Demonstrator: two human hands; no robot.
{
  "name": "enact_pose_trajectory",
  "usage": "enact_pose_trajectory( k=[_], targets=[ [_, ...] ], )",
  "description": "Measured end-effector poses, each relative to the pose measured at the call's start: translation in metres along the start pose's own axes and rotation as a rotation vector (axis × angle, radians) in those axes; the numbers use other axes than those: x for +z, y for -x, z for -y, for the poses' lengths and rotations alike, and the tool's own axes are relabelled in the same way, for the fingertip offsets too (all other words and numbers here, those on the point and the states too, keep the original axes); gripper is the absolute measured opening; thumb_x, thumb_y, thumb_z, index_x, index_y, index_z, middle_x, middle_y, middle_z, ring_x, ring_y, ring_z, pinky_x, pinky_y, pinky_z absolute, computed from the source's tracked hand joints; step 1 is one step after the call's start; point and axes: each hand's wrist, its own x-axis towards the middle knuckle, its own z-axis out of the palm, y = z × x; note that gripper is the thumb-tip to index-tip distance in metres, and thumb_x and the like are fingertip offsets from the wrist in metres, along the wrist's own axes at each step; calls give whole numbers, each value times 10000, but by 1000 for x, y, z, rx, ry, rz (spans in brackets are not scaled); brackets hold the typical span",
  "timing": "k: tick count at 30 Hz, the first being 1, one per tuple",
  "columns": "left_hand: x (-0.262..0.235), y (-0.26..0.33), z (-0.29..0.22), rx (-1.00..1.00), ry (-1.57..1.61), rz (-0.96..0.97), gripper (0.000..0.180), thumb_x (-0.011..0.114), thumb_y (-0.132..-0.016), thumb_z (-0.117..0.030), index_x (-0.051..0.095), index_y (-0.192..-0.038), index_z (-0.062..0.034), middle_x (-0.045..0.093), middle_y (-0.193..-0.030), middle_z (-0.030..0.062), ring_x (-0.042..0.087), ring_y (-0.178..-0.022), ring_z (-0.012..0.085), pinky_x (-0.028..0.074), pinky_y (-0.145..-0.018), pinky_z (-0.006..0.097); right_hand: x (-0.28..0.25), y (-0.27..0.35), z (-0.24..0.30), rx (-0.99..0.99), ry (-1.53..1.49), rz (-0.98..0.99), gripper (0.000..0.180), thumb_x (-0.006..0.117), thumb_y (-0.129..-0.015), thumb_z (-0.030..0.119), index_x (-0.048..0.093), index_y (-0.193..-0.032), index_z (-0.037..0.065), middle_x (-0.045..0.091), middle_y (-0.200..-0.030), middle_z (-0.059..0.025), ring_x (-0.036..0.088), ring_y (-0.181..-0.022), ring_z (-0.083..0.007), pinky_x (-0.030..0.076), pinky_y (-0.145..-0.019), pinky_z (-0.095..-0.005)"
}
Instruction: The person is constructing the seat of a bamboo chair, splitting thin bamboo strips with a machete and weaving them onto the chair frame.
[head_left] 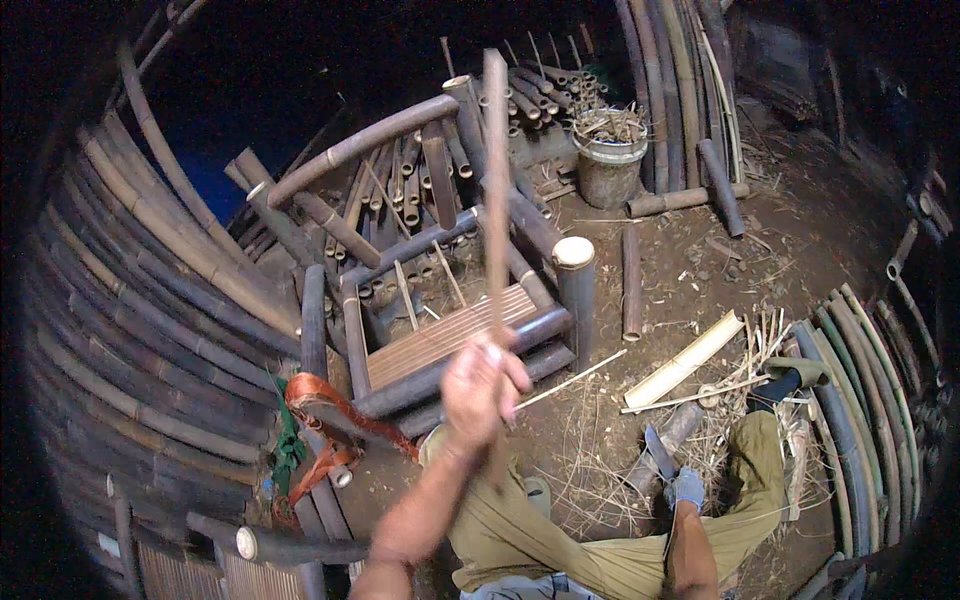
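Note:
My left hand point(478, 390) is closed round a long flat brown bamboo strip point(496, 180). The strip stands nearly upright in front of me, slightly blurred, its lower end below my fist. In a blue-grey glove, my right hand point(688, 487) rests low near my knee, closed on a knife point(660, 453) whose broad blade points up and left. The knife lies over a short bamboo log point(672, 440) among shavings. Beyond my left hand stands a dark bamboo chair frame point(470, 345), its seat partly covered by brown slats point(450, 335).
Split bamboo point(685, 362) lies on the littered ground. A bucket of scraps point(608, 165) stands at the back. Bamboo poles line the left point(150, 330) and right point(870, 400). Orange ribbon point(325, 395) hangs beside the chair frame. My outstretched legs point(600, 550) frame the work spot.

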Motion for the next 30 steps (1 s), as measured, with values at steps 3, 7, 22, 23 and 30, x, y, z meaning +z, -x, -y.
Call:
enact_pose_trajectory(
  k=[3,7,22,23,30],
  targets=[
    [-50,-72,-16,132,-307,-95,313,453,-1043,-301,582,-1121,-27,603,-721,40,524,-583,85,438,-546,248,-17,-21,-18,110,-276,4,192,660,-798,232,641,-865,53,680,-786,-205,676,-730,-414,540,-615,-516],
    [-163,-127,8,162,-706,-262,413,491,-1020,-363,667,-1002,10,609,-716,53,524,-679,135,451,-669,311,-112,-22,49,-80,-122,-51,307,705,-755,325,636,-850,42,671,-809,-245,666,-761,-429,544,-655,-505],
    [-247,-139,170,-53,-1057,-277,630,475,-963,-563,705,-803,1,622,-789,216,632,-794,382,479,-740,447,-382,-108,405,-908,-381,-704,464,645,-935,248,529,-1324,24,571,-1303,-193,554,-1190,-343,433,-1019,-398],
    [-251,-138,171,-64,-1049,-292,637,476,-962,-567,697,-789,6,622,-791,219,631,-798,386,479,-741,451,-375,-119,419,-916,-369,-700,460,642,-936,260,536,-1316,24,578,-1293,-195,555,-1189,-345,433,-1020,-398],
    [-253,-147,188,-110,-1075,-354,676,458,-937,-616,654,-701,-13,622,-799,210,613,-859,402,418,-808,525,-335,-144,460,-796,-232,-642,434,567,-966,345,594,-1261,28,624,-1209,-205,592,-1114,-366,466,-959,-428]
  ],
)
